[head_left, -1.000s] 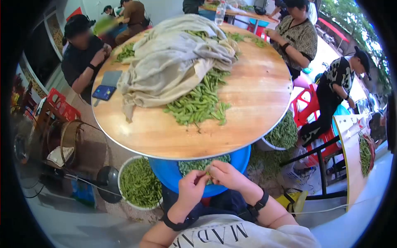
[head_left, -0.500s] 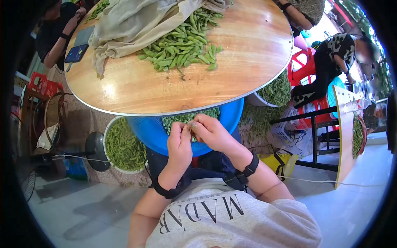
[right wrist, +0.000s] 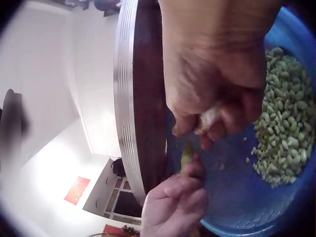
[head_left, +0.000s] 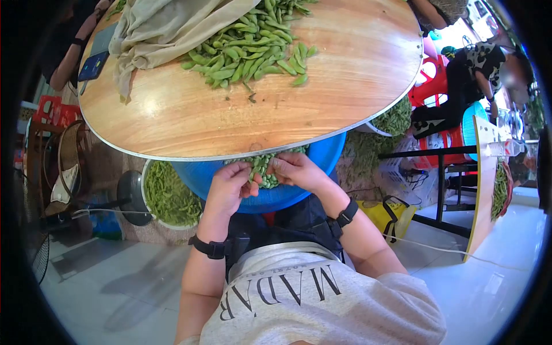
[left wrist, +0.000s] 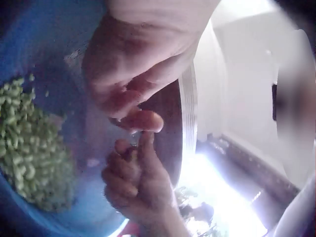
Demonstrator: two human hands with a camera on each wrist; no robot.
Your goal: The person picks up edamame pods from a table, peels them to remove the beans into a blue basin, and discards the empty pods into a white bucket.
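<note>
In the lower middle of the head view, the left hand (head_left: 227, 188) and right hand (head_left: 302, 172) meet over a blue basin (head_left: 328, 152) of shelled beans (right wrist: 286, 118). The left fingers pinch a green pod (right wrist: 187, 159), low centre in the right wrist view; the right fingers are curled, their hold impossible to tell. More pods (head_left: 241, 54) lie on the counter (head_left: 190, 115), upper centre of the head view.

Your left hand (head_left: 229, 185) and right hand (head_left: 300, 172), fingertips together half a second ago, now part above the blue basin (head_left: 191, 179), baring more shelled beans (head_left: 267, 172) between them, while your lowered view crops the cloth (head_left: 164, 35) fully visible a second earlier.
</note>
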